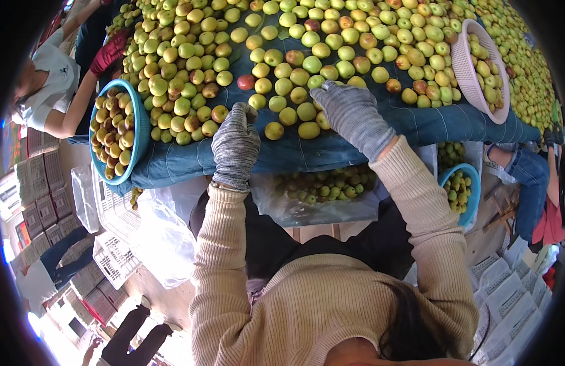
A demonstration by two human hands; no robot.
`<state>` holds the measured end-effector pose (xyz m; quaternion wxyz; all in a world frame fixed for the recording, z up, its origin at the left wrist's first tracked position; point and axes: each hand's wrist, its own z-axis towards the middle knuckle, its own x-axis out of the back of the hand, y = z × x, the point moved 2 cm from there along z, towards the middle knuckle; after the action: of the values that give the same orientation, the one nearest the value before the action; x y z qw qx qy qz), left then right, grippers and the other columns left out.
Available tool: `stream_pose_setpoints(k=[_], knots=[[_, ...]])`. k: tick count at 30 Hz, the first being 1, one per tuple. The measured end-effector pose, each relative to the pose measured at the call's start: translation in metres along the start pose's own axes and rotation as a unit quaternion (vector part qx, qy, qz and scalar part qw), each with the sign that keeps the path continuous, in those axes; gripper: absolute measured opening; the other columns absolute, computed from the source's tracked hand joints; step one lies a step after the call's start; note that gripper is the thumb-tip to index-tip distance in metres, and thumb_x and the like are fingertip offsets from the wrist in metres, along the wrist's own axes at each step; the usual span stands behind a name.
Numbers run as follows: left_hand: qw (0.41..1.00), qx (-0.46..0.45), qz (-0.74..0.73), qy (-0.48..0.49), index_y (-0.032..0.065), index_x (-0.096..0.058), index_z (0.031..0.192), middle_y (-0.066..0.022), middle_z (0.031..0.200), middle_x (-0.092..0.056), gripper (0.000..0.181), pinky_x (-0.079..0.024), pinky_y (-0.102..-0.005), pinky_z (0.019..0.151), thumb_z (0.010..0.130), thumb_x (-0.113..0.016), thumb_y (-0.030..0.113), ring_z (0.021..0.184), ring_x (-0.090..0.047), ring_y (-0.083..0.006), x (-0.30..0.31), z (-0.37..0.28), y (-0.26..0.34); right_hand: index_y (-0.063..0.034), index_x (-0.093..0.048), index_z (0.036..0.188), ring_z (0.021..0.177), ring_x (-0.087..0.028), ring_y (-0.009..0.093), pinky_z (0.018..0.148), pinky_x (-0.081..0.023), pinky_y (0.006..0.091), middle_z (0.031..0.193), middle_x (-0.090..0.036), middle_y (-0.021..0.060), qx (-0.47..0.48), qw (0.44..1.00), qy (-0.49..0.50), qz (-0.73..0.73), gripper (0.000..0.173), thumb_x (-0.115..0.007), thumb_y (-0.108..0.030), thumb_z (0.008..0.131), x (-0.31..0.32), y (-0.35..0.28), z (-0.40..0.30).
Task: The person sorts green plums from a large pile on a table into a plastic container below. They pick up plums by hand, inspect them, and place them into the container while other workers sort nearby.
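Note:
Many green, yellow and reddish jujube-like fruits (283,87) lie on a dark blue cloth (282,142) over a table. My left hand (237,142), in a grey knitted glove, is above the cloth's front part, beside a yellow-red fruit; its fingers are curled, and whether they hold anything is hidden. My right hand (351,114), in a similar glove, reaches over the loose fruits at the centre, its fingertips at a green fruit; its grip cannot be made out. One red fruit (245,82) lies between and beyond my hands.
A blue basket (142,132) of browner fruits stands at the left edge, a pink basket (457,68) at the right. Below the table are a lined crate of fruits (328,187) and another blue basket (475,196). A co-worker's red-gloved hand (109,54) is at the left. Other people are around.

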<state>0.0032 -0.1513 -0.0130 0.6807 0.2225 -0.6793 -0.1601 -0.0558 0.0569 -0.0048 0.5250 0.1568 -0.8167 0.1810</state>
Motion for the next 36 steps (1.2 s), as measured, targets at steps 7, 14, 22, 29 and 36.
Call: stream_pose_setpoints(k=[7,14,22,29,36], knots=[[0.995,-0.043,0.057,-0.068,0.0092,-0.063,0.105,-0.0111,0.091,-0.067,0.031,-0.052,-0.0382,0.075,0.078,-0.07,0.022,0.084,-0.065,-0.0283,-0.008,-0.005,0.011,-0.0065,-0.059,0.105,0.066,-0.066,0.019,0.057,-0.054,0.0331,0.081,-0.065,0.0058,-0.001,0.98,-0.092,0.177,0.03,-0.064,-0.028,0.085,0.012,0.021,0.02],[0.992,-0.07,0.093,-0.045,0.0074,-0.063,0.111,-0.0117,0.086,-0.066,0.047,-0.05,-0.0428,0.071,0.075,-0.073,0.035,0.079,-0.065,-0.0291,-0.011,-0.013,0.028,-0.0052,-0.061,0.097,0.083,-0.067,0.024,0.051,-0.051,0.0257,0.095,-0.065,0.0103,-0.147,0.34,-0.074,0.926,0.052,-0.047,-0.056,0.092,-0.04,0.005,-0.076],[0.975,-0.062,-0.195,-0.084,0.0031,-0.07,0.09,-0.0099,0.073,-0.067,0.021,-0.053,-0.0307,0.063,0.084,-0.07,0.023,0.064,-0.064,-0.0173,-0.012,-0.025,0.052,-0.008,-0.056,0.101,0.11,-0.058,0.035,0.061,-0.053,0.029,0.117,-0.058,0.0142,-0.134,0.181,-0.098,0.969,0.052,-0.041,-0.057,0.094,-0.061,-0.027,-0.108],[0.972,-0.232,0.024,-0.004,0.0061,-0.066,0.098,-0.0121,0.089,-0.067,0.027,-0.052,-0.0407,0.074,0.077,-0.069,0.023,0.083,-0.064,-0.0306,-0.04,-0.008,0.079,-0.0108,-0.056,0.097,0.095,-0.061,0.019,0.059,-0.05,0.0287,0.102,-0.06,0.0076,-0.099,0.29,-0.077,0.949,0.043,-0.043,-0.051,0.094,-0.082,-0.022,-0.111],[0.985,-0.161,0.032,0.049,0.0071,-0.061,0.11,-0.0127,0.097,-0.064,0.034,-0.048,-0.0414,0.084,0.078,-0.068,0.017,0.093,-0.061,-0.032,-0.031,0.013,0.062,-0.0016,-0.054,0.115,0.097,-0.061,0.018,0.055,-0.05,0.0199,0.121,-0.056,0.0113,-0.021,0.393,0.073,0.916,0.038,-0.048,-0.034,0.095,-0.047,0.01,-0.101]])
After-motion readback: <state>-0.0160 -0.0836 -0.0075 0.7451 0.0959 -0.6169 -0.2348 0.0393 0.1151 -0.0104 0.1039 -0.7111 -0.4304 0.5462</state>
